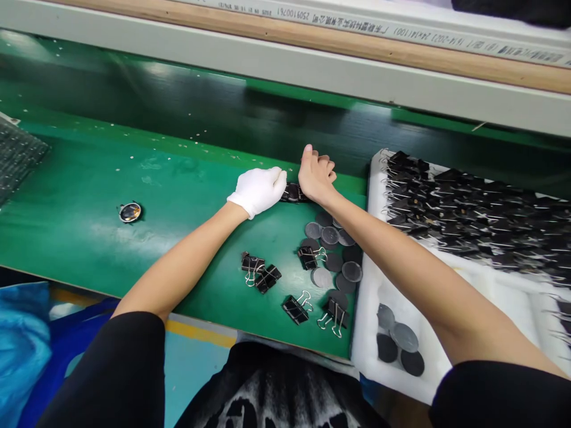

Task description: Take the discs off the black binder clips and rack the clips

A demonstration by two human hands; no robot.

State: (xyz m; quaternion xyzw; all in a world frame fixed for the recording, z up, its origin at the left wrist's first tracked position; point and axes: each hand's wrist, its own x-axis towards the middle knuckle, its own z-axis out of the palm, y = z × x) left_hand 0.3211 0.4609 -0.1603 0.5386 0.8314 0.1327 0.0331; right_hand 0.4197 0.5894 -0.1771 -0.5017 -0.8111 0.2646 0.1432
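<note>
Your left hand, in a white glove, is drawn in, with thumb and fingertips together at the near end of the dark piece. The glove hides whether you have a true grip on it or merely steady its end. Your right hand is bare and half open, the thumb up and the fingers loosely curled on nothing; its heel lies over the piece's other end. That looks like a way to bear down with the palm while the gloved side keeps the piece from sliding, though the contact itself is covered. The piece lies on the worktop between your hands, where both arms can reach it.

Just below your right wrist, discs lie loose and overlapping, probably so that they come easily to that side. Nearer your body are a few black clips with wire handles, scattered at odd angles, perhaps simply set down within reach. To your right, the white tray holds many more clips in packed rows, likely to keep them in order, and a few discs in its near pocket. Well apart, past your left forearm, a small round part sits alone, out of your way.
</note>
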